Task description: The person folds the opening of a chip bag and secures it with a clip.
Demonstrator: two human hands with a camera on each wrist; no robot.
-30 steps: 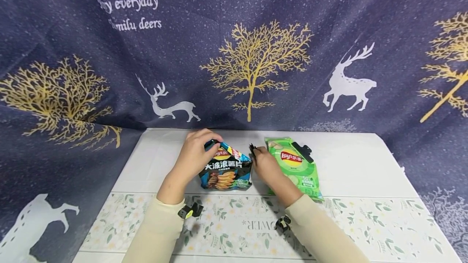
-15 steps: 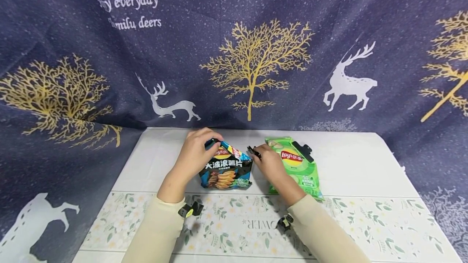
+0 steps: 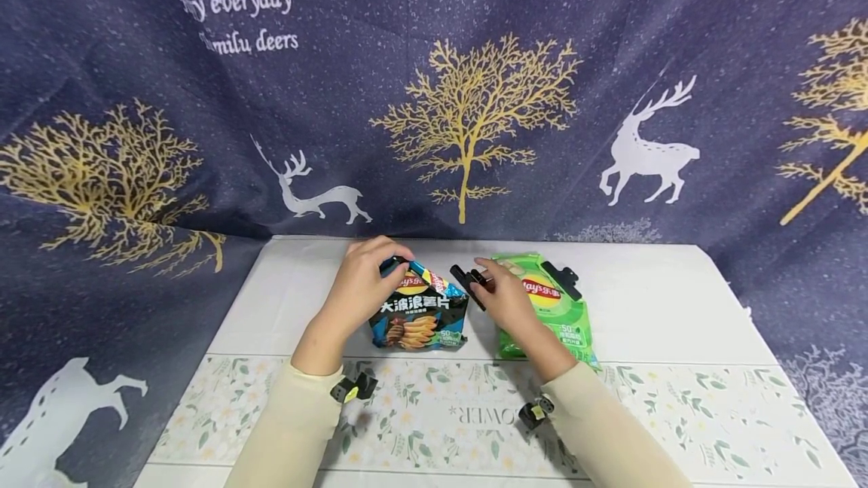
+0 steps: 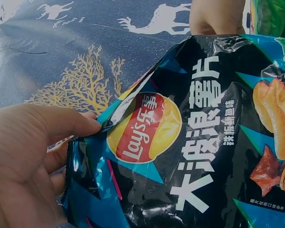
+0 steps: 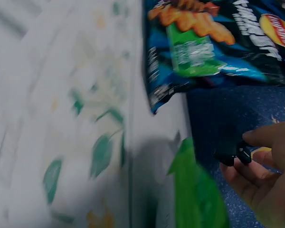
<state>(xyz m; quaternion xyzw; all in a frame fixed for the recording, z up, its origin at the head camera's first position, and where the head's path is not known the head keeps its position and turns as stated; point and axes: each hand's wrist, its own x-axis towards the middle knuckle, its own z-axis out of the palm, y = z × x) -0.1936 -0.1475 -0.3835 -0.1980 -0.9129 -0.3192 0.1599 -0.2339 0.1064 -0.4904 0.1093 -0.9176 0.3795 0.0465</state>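
Left hand (image 3: 362,282) pinching folded top of dark Lay's bag (image 3: 420,315); right hand (image 3: 505,298) fingers grasping black clip (image 3: 468,285) beside it; green Lay's bag (image 3: 552,307) right.

Backdrop: dark navy cloth (image 3: 434,81) hung behind and draped down both sides, speckled white. Printed on it: gold trees (image 3: 475,108), white deer (image 3: 647,149), white script at upper left. Table (image 3: 651,307) white at the back, with a leaf-and-flower patterned strip (image 3: 441,420) along the near part. Light even, soft shadows.
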